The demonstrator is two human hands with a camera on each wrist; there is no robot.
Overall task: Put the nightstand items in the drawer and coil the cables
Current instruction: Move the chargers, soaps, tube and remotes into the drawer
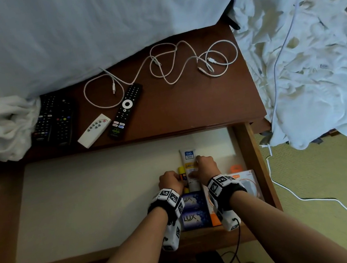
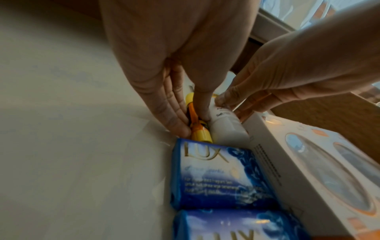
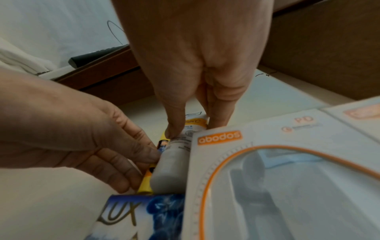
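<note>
Open drawer (image 1: 100, 184), lower centre of the head view. The left hand (image 1: 170, 181) pinches the yellow glue stick (image 2: 200, 132); the right hand (image 1: 207, 166) grasps the white tube (image 1: 188, 158) beside it. Cables (image 1: 181, 62) lie uncoiled on the nightstand (image 1: 208, 105), upper centre.

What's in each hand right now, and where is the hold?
Left hand pinches the yellow stick mid-body; right hand pinches the white tube across its middle.
</note>
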